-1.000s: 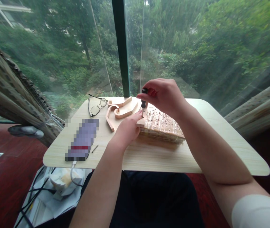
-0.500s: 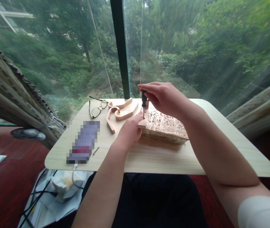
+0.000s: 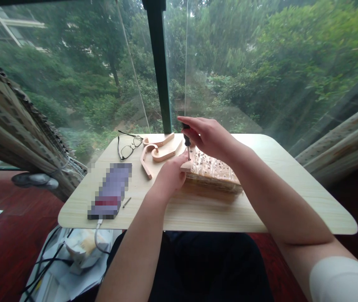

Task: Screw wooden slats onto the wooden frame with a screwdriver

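My right hand (image 3: 208,133) is closed on the black handle of a screwdriver (image 3: 186,139), its palm over the top. The shaft points down to a hole in a pale wooden piece (image 3: 187,167). My left hand (image 3: 172,171) grips that wooden piece from the left side, its fingers partly hidden. The piece lies on the left end of a brown block in clear wrapping (image 3: 215,172). Left of it, curved wooden parts (image 3: 163,153) rest on the table.
On the light wooden table (image 3: 216,216) are black-framed glasses (image 3: 127,147), a blurred-out phone (image 3: 111,191) with a white cable (image 3: 97,235), and a screw (image 3: 127,202). Windows stand behind. A white box with papers (image 3: 81,268) sits below on the left.
My right hand and the screwdriver have shifted slightly left and down, and the screwdriver leans a little more. The whole view has moved slightly. My left hand keeps its grip.
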A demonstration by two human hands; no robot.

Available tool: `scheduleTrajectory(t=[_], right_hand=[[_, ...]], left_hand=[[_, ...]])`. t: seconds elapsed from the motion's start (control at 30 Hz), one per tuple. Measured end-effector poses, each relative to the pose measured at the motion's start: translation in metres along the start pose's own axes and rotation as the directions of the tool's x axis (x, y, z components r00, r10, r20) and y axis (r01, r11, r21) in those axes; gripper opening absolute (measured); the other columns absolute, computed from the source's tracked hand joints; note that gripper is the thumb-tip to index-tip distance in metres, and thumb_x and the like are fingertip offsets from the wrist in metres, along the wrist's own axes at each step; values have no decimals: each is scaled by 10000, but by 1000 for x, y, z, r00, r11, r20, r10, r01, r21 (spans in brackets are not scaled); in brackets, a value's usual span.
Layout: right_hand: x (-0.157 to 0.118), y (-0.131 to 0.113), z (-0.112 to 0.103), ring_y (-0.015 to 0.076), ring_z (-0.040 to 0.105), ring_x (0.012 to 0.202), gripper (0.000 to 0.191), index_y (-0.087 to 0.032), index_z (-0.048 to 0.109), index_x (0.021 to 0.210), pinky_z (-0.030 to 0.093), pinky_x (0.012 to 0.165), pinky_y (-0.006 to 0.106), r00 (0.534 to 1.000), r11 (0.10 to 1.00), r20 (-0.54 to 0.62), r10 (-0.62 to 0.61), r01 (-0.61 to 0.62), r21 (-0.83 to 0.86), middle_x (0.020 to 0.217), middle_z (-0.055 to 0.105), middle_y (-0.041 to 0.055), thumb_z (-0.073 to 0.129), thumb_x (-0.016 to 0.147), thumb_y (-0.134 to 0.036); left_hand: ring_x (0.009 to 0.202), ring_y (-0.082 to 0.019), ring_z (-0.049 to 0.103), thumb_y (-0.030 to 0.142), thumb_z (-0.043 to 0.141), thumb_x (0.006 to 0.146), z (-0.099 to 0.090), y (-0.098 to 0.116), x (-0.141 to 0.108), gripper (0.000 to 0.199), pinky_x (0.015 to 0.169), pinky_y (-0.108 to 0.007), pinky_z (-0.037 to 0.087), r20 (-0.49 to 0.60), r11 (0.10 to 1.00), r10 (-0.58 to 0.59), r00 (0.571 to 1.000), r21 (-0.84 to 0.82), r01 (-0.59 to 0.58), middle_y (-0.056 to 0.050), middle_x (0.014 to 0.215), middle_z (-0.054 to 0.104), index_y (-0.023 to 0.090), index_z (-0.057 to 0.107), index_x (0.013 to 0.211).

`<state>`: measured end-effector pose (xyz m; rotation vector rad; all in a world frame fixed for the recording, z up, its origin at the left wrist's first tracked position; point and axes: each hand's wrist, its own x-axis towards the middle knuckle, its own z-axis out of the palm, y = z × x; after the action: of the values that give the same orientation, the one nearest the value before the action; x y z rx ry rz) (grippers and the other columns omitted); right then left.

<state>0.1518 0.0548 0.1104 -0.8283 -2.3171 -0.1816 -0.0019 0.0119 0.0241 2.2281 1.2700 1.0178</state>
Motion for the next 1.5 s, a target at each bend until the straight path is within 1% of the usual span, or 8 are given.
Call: scheduleTrajectory(t=[0.13,0.33,0.5,0.63,0.73,0.97,1.17,1.5], right_hand=[[0,-8,3,172,579,685,295,-115,674,1005,392,625,271,991,988,-75,113,-120,-99,834,681,101,590,873,-366],[-2,-19,3,143,599,740,353,-149,613,1239,429,679,265,995,998,-83,63,-63,6,1070,673,130,514,913,-241],[-1,-17,-14,134,614,732,320,-130,671,1137,432,687,258,998,992,50,30,-36,121,944,716,101,433,942,-214],[0,-14,-6,144,580,660,237,-125,720,901,417,639,260,987,994,-113,111,-109,23,782,690,81,610,861,-332],[0,-11,3,147,613,723,235,-144,724,1005,443,683,266,979,994,-174,105,-103,18,946,709,112,574,885,-280],[-1,-6,-18,156,654,827,346,-134,676,1171,460,722,267,1000,998,20,-12,11,62,1010,721,111,423,941,-184],[2,-11,-15,181,611,680,279,-104,720,886,412,632,283,994,986,-30,107,-109,-127,773,693,110,598,868,-354],[-2,2,-29,215,645,955,405,-96,626,1239,471,796,326,991,999,135,12,-8,-32,1140,683,162,384,915,-130]], left_hand=[[1295,-224,518,1,439,741,2,-2,1,561,1108,-357,399,-1,1000,-6,1000,25,6,-88,1359,588,156,603,1254],[1291,-207,523,-31,424,705,4,-3,0,645,1090,-326,421,-9,998,3,1000,55,-2,-68,1372,578,184,575,1295],[1304,-199,510,-21,430,704,4,-5,0,639,1110,-328,397,3,998,-16,1000,58,16,-79,1364,584,168,577,1296],[1276,-219,538,-6,450,717,3,-4,1,606,1090,-341,423,2,998,-15,1000,63,15,-87,1335,607,168,597,1278],[1278,-215,535,-21,444,701,1,-3,1,638,1088,-340,425,13,998,7,1000,55,-8,-72,1345,600,183,593,1287],[1283,-236,530,-37,460,686,1,-6,0,636,1112,-348,401,18,999,-14,1000,44,13,-116,1344,594,118,592,1289],[1286,-226,527,-23,462,728,-1,-2,0,598,1111,-349,401,14,999,-32,999,36,31,-104,1327,609,136,598,1287],[1291,-246,522,-7,471,753,0,-6,0,573,1117,-349,405,10,1000,-3,1000,14,3,-132,1354,578,66,571,1312]])
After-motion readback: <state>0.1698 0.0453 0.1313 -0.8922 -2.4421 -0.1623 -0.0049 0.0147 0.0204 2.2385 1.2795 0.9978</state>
